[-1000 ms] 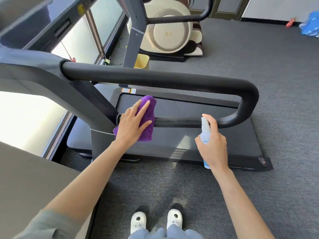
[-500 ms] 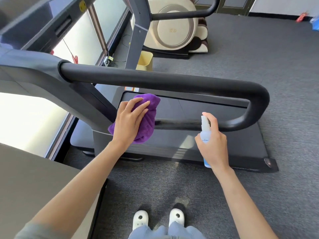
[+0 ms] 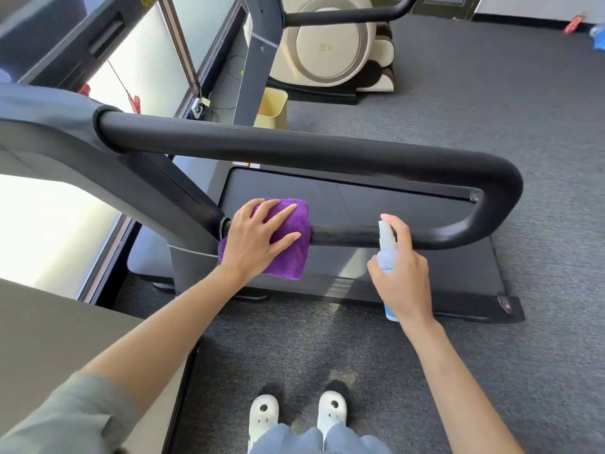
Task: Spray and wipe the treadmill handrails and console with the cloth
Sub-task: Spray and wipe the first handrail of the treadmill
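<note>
A black looped handrail (image 3: 327, 152) runs across the treadmill, and its lower bar (image 3: 347, 236) joins the grey upright at the left. A purple cloth (image 3: 296, 247) is draped over the left end of that lower bar. My left hand (image 3: 258, 239) presses on the cloth with fingers spread and nearly straight. My right hand (image 3: 404, 276) grips a small clear-blue spray bottle (image 3: 387, 253) upright just in front of the lower bar, index finger on the nozzle top. The console is out of view at the upper left.
The treadmill deck (image 3: 409, 267) lies below the rail on grey carpet. A yellow bin (image 3: 271, 108) and a cream massage chair (image 3: 330, 44) stand behind, next to a second treadmill upright (image 3: 253, 60). A grey surface (image 3: 65, 326) sits at my left. My white shoes (image 3: 296, 417) are below.
My left hand has spread flatter on the cloth, which now covers the bar's left end more squarely. The right hand with the bottle stays beside the bar. The camera has shifted slightly.
</note>
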The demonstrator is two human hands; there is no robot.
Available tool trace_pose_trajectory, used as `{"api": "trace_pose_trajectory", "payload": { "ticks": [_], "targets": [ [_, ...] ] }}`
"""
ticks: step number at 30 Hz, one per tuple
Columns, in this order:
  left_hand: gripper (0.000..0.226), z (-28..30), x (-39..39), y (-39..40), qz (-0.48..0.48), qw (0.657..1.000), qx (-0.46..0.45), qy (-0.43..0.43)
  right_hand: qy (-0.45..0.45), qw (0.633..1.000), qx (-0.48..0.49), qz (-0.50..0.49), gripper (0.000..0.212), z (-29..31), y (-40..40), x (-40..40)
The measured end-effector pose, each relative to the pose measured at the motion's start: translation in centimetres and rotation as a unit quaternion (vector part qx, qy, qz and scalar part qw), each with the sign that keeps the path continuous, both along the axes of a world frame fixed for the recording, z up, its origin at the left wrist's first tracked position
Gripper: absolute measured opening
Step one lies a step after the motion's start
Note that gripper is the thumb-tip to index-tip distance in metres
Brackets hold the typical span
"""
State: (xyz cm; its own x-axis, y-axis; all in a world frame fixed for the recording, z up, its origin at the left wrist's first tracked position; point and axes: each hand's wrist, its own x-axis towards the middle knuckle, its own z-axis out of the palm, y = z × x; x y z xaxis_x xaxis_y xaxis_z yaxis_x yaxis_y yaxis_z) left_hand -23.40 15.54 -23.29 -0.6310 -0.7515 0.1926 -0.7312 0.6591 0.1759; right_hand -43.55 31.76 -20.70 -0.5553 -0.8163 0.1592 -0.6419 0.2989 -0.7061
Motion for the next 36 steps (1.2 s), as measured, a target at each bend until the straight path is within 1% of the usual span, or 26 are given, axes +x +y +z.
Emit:
{"api": "trace_pose_trajectory", "payload": {
  "ticks": [2,4,6,8,10,12,15,20,24,26,28,30,32,36],
  "targets": [
    [0.055,-0.4,-2.1,1.2,0.061,0.997,-0.016,0.034,-0.001,1.000,0.000,0.002,0.067,0.0,-0.1,0.3],
    [0.051,-0.4,-4.2,2.1,0.089,0.995,-0.020,0.030,-0.003,1.000,0.006,0.008,0.066,0.1,-0.4,0.8],
    [0.054,-0.3,-5.5,2.4,0.088,0.996,-0.021,0.015,-0.002,1.000,0.011,0.017,0.066,0.2,-0.8,1.4],
    [0.058,-0.3,-5.4,2.1,0.066,0.997,-0.025,-0.003,0.001,1.000,0.004,0.026,0.066,0.4,-1.2,2.0],
    [0.058,-0.3,-3.4,1.0,0.052,0.998,-0.037,-0.021,-0.003,0.999,-0.003,0.034,0.066,0.7,-1.8,2.6],
    [0.056,-0.5,-0.4,-0.5,0.064,0.996,-0.053,-0.031,-0.009,0.999,-0.004,0.037,0.065,0.9,-2.1,3.0],
    [0.057,-0.9,2.0,-1.7,0.060,0.996,-0.066,-0.022,-0.013,0.999,0.002,0.036,0.066,0.8,-2.1,3.2],
    [0.056,-0.7,-2.8,0.0,0.096,0.994,-0.046,-0.016,-0.015,1.000,-0.003,0.017,0.066,0.3,-0.9,2.3],
    [0.062,-0.4,-7.1,1.5,0.055,0.998,-0.042,0.005,-0.014,1.000,0.001,0.007,0.067,0.3,-0.4,1.4],
    [0.063,-0.3,-6.8,1.4,0.032,0.998,-0.047,0.010,-0.017,1.000,0.004,0.009,0.067,0.4,-0.6,1.3],
    [0.061,-0.7,-3.9,0.2,0.023,0.998,-0.061,0.011,-0.019,1.000,-0.003,0.018,0.067,0.5,-0.9,1.4],
    [0.061,-1.2,-0.1,-1.3,0.030,0.997,-0.075,0.006,-0.020,0.999,-0.015,0.027,0.067,0.7,-1.1,1.5],
    [0.062,-1.4,1.8,-1.9,0.046,0.996,-0.078,0.012,-0.024,0.999,-0.019,0.026,0.067,0.7,-1.1,1.5],
    [0.056,-1.5,-1.7,0.1,0.097,0.993,-0.074,0.003,-0.029,0.999,-0.029,-0.006,0.066,0.2,0.2,0.8]
  ]
}}
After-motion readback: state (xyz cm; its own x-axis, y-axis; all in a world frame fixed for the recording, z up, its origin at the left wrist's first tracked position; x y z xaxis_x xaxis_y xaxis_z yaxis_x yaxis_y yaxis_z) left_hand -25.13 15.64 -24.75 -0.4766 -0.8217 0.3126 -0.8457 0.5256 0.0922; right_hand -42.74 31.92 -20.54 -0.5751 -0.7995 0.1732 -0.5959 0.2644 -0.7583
